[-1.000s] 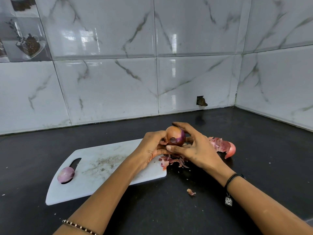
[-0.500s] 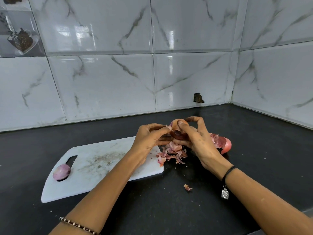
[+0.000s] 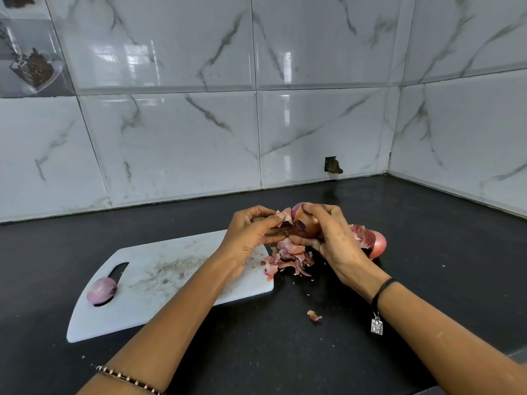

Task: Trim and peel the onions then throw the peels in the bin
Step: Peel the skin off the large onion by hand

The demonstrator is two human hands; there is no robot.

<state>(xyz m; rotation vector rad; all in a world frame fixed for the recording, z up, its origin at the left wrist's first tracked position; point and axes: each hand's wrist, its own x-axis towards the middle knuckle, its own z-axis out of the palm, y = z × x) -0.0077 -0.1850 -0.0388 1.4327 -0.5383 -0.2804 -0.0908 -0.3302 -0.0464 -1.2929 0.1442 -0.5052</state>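
While we hold the onion (image 3: 309,225) in the air just above the dark desk (image 3: 442,252), near the far right corner of the white cutting board (image 3: 171,280), our right hand (image 3: 336,240) cups it with its fingers (image 3: 313,208) curled over the top and underside. Our left hand (image 3: 251,232) pinches a loose flap of papery skin at the onion's near end. We judge the onion small, firm and light. Its dry outer skin looks brittle and likely to tear into flakes, while the bared layer beneath is probably slick. A cupped grip round the middle suits it, with the peeling pinch taken at a cut edge. Its dark trimmed end faces us and a little left, so its long axis seems to run away from us toward the tiled wall. Below it lies a heap of pink peels (image 3: 288,258), partly on the board's corner. A peeled onion (image 3: 101,290) rests at the board's handle slot, well apart. Another, half-skinned onion (image 3: 377,243) lies just beyond our right hand, and one stray peel (image 3: 313,315) lies nearer us.
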